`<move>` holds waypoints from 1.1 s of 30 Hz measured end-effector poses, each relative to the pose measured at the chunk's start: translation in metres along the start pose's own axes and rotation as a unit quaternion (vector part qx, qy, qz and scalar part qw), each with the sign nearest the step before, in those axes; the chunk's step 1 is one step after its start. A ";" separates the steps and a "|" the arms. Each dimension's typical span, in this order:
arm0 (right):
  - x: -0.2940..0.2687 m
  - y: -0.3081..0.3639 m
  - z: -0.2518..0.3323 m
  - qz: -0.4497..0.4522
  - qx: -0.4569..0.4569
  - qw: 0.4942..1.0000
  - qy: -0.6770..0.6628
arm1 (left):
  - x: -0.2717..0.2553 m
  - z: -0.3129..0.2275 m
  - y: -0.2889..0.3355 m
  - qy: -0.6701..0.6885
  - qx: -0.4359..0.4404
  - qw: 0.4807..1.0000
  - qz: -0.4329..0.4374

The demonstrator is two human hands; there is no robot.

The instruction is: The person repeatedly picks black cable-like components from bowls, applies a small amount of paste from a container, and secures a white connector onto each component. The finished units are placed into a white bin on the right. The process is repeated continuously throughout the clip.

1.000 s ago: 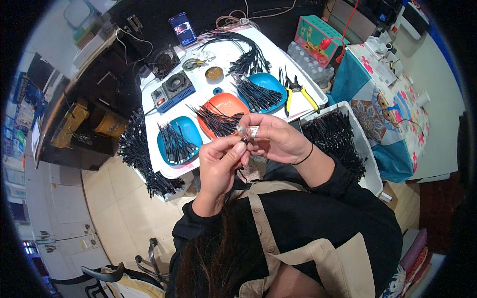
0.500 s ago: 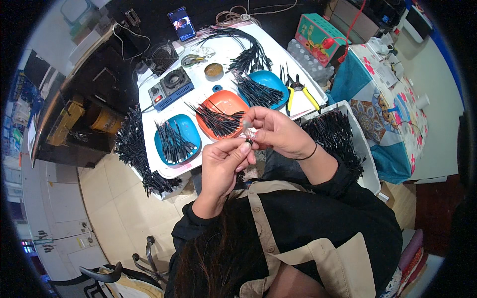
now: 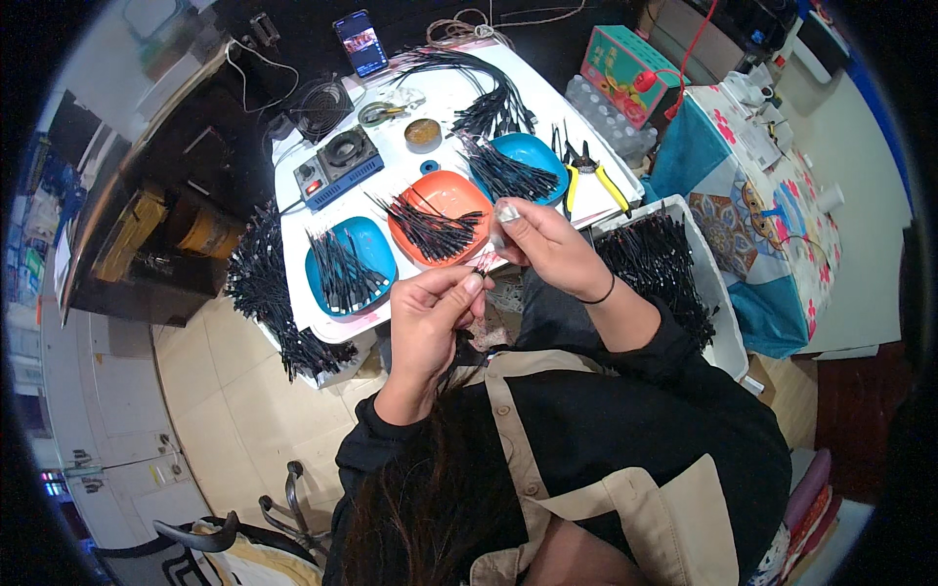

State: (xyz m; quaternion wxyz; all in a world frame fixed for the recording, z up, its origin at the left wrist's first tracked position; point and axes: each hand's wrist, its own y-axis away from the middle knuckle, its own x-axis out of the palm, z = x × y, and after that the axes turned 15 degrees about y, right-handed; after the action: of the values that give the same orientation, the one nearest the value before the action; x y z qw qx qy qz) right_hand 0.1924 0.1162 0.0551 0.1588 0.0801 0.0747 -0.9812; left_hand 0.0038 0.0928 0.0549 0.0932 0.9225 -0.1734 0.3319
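My left hand point(image 3: 430, 311) pinches a black cable near its end, thumb on top. Thin bare wires point(image 3: 484, 262) fan out past the fingertips. Just above and to the right is my right hand point(image 3: 552, 246), its fingers curled and pressed together, pale coverings on the tips. Whatever it may hold is hidden. Beyond the hands stands an orange tray point(image 3: 457, 193) with short black cables point(image 3: 435, 230) lying across it. Similar cables fill a blue tray point(image 3: 376, 252) on the left and another blue tray point(image 3: 532, 148) on the right.
On the white table point(image 3: 293, 234) stand a small soldering pot point(image 3: 342, 166), a round tin point(image 3: 422, 134) and a propped phone point(image 3: 362, 44). Yellow-handled wire strippers point(image 3: 586, 176) lie at the right. A white bin point(image 3: 718, 313) of cables is beside me; more cables point(image 3: 264, 283) hang at the left.
My right hand has drawn away from the wire ends, a little up and to the right. My left hand keeps its pinch on the cable, nearly in place.
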 end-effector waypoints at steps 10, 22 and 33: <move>-0.002 0.013 0.016 -0.124 -0.066 0.954 0.267 | -0.003 -0.002 0.011 0.000 -0.028 1.000 0.004; -0.020 0.017 0.028 -0.044 -0.342 0.855 0.387 | -0.004 -0.018 0.004 0.084 -0.141 0.985 0.053; -0.027 0.018 0.013 0.017 -0.259 0.926 0.275 | 0.007 -0.010 0.000 -0.274 0.116 0.950 0.100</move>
State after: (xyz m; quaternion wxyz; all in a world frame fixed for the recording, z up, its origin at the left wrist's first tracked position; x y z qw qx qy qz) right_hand 0.2215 0.1056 0.0705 0.1643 0.3047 0.3653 -0.8641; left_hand 0.0029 0.0943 0.0673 -0.0989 0.9603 -0.2441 0.0920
